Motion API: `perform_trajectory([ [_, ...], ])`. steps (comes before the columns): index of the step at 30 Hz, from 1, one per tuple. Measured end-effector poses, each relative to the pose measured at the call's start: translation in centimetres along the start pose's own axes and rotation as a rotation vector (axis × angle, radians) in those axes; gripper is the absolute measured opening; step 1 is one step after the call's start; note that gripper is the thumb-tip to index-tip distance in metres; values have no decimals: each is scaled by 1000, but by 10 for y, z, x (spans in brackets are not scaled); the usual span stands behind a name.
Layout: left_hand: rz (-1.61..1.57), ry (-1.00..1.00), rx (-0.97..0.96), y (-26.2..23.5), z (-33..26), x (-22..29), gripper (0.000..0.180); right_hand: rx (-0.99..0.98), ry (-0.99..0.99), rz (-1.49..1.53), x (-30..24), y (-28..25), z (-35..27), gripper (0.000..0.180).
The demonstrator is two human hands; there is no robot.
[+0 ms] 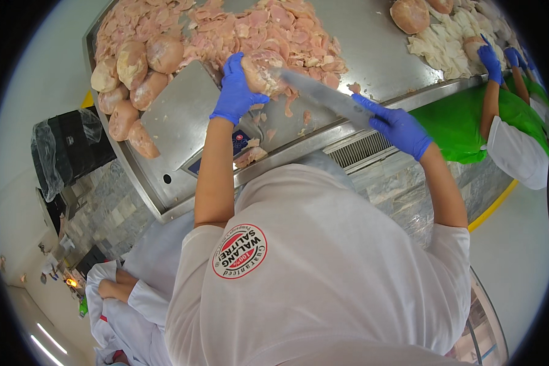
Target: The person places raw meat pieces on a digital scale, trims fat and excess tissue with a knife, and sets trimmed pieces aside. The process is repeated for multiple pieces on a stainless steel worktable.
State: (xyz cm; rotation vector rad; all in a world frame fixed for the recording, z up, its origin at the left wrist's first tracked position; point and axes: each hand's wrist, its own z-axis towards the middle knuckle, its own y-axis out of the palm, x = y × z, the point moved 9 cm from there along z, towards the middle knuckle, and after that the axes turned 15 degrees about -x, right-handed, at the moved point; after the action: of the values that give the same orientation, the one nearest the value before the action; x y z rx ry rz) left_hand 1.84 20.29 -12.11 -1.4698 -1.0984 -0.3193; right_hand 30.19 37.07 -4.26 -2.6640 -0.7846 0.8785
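Chicken piece point(261, 72) clamped in left hand point(235, 91), knife point(323, 94) gripped by right hand point(399, 127), steel table point(378, 55), pale floor.

Bright even light, soft glare on steel table point(384, 55), fisheye bending edges, black vignette, slight blur

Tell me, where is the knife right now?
In the right hand, right of centre; the knife slants up-left, its tip against the meat held by the left hand.

We see whole pieces point(131, 67) stacked far left, slices point(274, 24) heaped behind, a scale point(180, 119), a co-worker's sleeve point(518, 152), white strips point(445, 39).
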Motion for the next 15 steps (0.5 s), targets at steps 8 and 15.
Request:
perform_trajectory([
  [8, -10, -11, -6, -1, 1, 2, 124, -17, -140, -49, -12, 4, -4, 60],
  [15, 26, -57, -4, 2, 1, -2, 126, 47, -301, 60, -10, 10, -10, 58],
])
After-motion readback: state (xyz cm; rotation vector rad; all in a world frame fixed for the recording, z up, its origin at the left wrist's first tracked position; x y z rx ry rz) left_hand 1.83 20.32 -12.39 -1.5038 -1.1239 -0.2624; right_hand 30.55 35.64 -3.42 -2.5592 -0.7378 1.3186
